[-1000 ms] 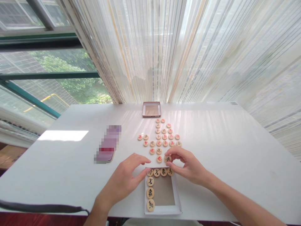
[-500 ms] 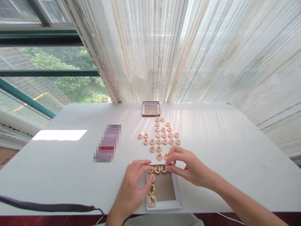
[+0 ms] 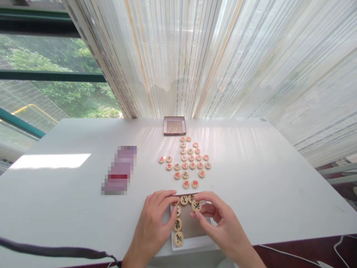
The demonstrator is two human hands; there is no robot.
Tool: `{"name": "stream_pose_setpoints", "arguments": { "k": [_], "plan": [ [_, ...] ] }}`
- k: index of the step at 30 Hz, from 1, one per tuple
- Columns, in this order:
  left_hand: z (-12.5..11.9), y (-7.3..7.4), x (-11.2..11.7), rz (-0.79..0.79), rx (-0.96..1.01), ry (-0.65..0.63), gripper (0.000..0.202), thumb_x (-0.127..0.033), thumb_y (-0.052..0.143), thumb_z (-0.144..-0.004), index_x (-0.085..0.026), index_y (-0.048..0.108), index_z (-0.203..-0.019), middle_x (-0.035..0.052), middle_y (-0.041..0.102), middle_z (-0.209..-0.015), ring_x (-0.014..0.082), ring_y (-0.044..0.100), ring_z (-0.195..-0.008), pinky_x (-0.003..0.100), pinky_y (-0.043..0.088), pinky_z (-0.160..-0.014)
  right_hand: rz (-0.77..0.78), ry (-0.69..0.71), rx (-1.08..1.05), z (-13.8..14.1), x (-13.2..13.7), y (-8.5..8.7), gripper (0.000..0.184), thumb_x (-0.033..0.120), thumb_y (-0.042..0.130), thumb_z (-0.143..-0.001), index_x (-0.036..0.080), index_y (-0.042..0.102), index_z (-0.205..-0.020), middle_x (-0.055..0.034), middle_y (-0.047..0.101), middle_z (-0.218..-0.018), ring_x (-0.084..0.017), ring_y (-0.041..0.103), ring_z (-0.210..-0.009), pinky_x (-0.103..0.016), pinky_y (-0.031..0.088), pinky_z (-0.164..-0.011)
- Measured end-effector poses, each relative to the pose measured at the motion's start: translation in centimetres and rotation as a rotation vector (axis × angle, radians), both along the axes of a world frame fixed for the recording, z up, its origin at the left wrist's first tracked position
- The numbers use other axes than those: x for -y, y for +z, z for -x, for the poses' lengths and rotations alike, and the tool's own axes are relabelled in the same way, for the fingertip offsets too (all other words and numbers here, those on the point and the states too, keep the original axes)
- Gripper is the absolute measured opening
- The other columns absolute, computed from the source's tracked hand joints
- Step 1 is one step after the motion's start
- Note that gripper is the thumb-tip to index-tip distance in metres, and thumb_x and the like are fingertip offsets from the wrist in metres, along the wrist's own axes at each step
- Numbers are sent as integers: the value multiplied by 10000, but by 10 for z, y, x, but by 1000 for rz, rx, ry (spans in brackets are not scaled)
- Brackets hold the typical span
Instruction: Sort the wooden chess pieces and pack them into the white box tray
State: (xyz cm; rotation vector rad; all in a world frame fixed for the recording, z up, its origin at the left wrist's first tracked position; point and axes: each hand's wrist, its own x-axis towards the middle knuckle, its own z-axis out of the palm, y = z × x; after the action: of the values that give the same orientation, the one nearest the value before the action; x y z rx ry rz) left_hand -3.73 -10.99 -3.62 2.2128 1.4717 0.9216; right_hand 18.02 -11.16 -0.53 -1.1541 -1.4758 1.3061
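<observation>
My right hand (image 3: 223, 219) pinches a round wooden Chinese chess piece (image 3: 196, 206) with a black character, tilted above the far right part of a shallow white box (image 3: 192, 243). My left hand (image 3: 158, 212) lies over the box's left side, fingers stretched and apart. Its fingertips touch the piece in the far left corner, and its thumb touches the piece below that. Black-marked pieces line the far and left walls inside, among them one near the front left (image 3: 179, 239). My right hand hides the far right corner.
Beyond the box, several red- and black-marked pieces (image 3: 192, 166) lie loose on the white table (image 3: 251, 178). A shallow box lid (image 3: 174, 126) sits at the back. To the left is a blurred purple item (image 3: 119, 169), and a black strap (image 3: 55, 250) crosses the near left edge.
My right hand has drawn back toward me and turned, with a black-marked piece now showing between its fingers. My left hand stays at the box's left side. The view has shifted slightly.
</observation>
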Motion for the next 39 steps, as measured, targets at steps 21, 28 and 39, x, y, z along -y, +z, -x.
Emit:
{"name": "stream_pose_setpoints", "arguments": {
  "k": [21,28,39],
  "plan": [
    [-2,7,1,55,-25,-3,262,-170,570,-923,-274,615,-1160,30,658,-1250,235,568,-1187,430,419,-1004,-85,-106,178,-20,2,5,138,268,599,-970,264,660,-1093,-36,677,-1077,-182,659,-987,-295,562,-890],
    [-2,7,1,50,-21,-8,251,-174,575,-918,-266,619,-1147,34,661,-1247,238,575,-1181,427,429,-996,-55,-15,233,-6,5,12,182,291,540,-1005,275,695,-1098,-46,642,-1062,-174,665,-950,-271,576,-803],
    [-2,10,2,49,-31,-5,218,-175,568,-920,-254,629,-1114,45,663,-1242,235,585,-1179,422,441,-996,-129,76,517,18,9,3,129,170,490,-1006,247,590,-980,-3,650,-931,-164,635,-803,-289,502,-730]
  ]
}}
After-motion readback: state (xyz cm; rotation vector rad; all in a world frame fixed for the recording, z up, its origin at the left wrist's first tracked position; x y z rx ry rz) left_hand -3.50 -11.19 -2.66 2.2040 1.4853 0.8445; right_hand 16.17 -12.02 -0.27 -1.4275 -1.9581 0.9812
